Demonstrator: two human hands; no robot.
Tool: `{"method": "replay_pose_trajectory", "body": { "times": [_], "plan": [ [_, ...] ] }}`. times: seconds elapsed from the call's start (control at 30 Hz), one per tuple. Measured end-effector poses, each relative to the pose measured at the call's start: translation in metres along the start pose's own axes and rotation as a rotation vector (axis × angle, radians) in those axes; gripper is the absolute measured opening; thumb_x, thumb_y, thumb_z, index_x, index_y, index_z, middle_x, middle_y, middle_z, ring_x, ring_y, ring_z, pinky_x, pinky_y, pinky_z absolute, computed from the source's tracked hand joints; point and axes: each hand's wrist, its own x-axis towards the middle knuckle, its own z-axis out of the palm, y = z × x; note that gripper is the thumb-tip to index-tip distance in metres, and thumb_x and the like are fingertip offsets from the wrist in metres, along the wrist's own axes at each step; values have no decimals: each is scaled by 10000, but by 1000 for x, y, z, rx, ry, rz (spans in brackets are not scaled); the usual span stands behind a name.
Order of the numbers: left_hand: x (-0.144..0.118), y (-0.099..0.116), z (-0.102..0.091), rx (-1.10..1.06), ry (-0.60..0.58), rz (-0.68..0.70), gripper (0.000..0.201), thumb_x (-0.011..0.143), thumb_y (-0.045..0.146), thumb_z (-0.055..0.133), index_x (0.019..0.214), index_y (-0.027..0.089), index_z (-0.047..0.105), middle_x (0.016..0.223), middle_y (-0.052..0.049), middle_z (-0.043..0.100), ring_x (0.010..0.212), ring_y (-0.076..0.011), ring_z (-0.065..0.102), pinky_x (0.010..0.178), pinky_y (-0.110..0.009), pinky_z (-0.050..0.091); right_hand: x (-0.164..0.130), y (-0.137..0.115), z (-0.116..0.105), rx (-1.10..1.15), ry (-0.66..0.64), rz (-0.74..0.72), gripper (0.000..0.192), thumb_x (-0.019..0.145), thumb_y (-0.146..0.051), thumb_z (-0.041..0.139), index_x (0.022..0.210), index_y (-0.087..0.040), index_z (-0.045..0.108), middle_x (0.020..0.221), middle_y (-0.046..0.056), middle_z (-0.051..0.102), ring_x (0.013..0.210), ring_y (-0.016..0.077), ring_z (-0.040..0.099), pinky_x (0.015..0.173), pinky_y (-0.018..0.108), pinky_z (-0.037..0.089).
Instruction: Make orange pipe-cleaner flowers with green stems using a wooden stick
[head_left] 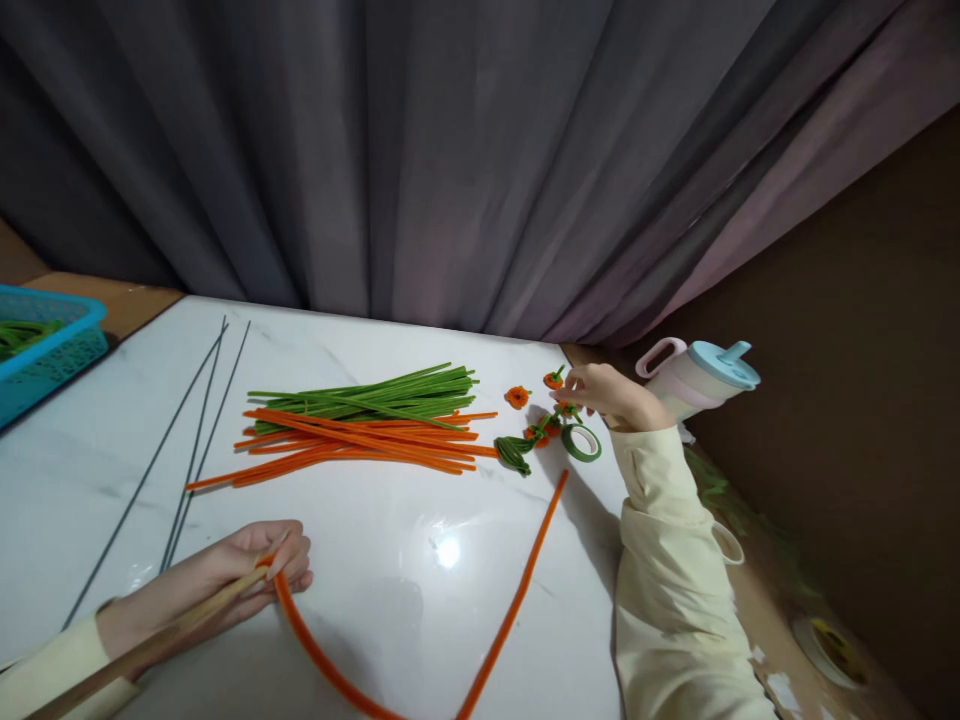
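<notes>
The left hand (247, 540) is closed, thumb and fingers pinching together a wooden stick (165, 640) and an orange pipe cleaner (520, 590). The stick runs back along the forearm, and the orange strand meets its tip at the fingers; whether it wraps around the tip, I cannot tell. From there the strand sags to the bottom edge of the view and rises again on the right, its free end just short of the green tape (568, 446).

The right hand (600, 385) reaches over the small orange flowers (517, 398) at the far right of the white table (390, 520), fingers partly bent. I cannot tell whether it has hold of a flower or only hovers by one. Beside them lies a green bundle of twisted strips (513, 454).

Mid-table, green pipe cleaners (375, 398) lie behind and partly beneath a pile of orange ones (360, 440). Thin dark wires (141, 484) lie to the left, and a blue basket (52, 385) with green strips inside stands beyond them.

Past the right hand is a pale cup (682, 388) with a blue lid; any marking on it is too small to read.
</notes>
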Motion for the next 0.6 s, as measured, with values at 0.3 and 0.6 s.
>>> {"method": "replay_pose_trajectory", "body": {
  "times": [0.3, 0.6],
  "plan": [
    [3, -2, -5, -59, -105, -5, 184, 614, 156, 771, 553, 153, 598, 567, 8, 465, 582, -107, 417, 657, -215, 415, -18, -2, -9, 203, -219, -202, 264, 692, -429, 643, 773, -179, 619, 596, 26, 631, 460, 101, 491, 406, 207, 319],
    [2, -1, 0, -99, -123, 6, 164, 608, 133, 776, 544, 163, 628, 562, 13, 470, 560, -99, 390, 611, -210, 399, -23, 30, -3, 732, 55, -263, 548, 457, -665, 706, 668, -218, 471, 487, -59, 413, 399, 64, 307, 406, 219, 227]
  ]
}}
